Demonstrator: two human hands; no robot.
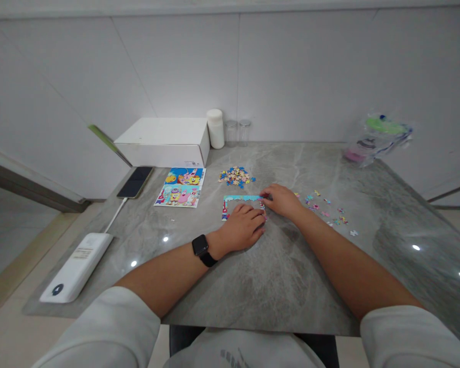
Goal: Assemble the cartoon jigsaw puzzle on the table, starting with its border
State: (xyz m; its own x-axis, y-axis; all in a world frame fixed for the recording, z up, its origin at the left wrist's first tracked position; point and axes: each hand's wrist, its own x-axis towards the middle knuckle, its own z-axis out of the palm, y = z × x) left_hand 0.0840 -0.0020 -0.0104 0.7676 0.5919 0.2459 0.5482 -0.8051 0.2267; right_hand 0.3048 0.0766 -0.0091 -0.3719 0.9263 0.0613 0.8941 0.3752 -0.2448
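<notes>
A jigsaw border (225, 208), partly put together with grey tabletop showing inside it, lies flat in front of me. My left hand (245, 225) rests palm down over its lower right part, fingers stretched out, and hides some of it. At the upper right corner, my right hand (279, 200) has thumb and fingertips bent together on a jigsaw piece (262, 202), mostly covered by the fingers. A heap of loose jigsaw pieces (236, 177) lies just behind the border. More scattered pieces (325, 208) lie to the right, beyond my right wrist.
Left of the border lie a printed cartoon picture sheet (180, 188), a phone (135, 182) and a cabled white power bank (76, 267). Along the wall stand a white box (164, 140), a white bottle (215, 129) and two glasses (237, 134). A plastic bag (375, 139) sits back right.
</notes>
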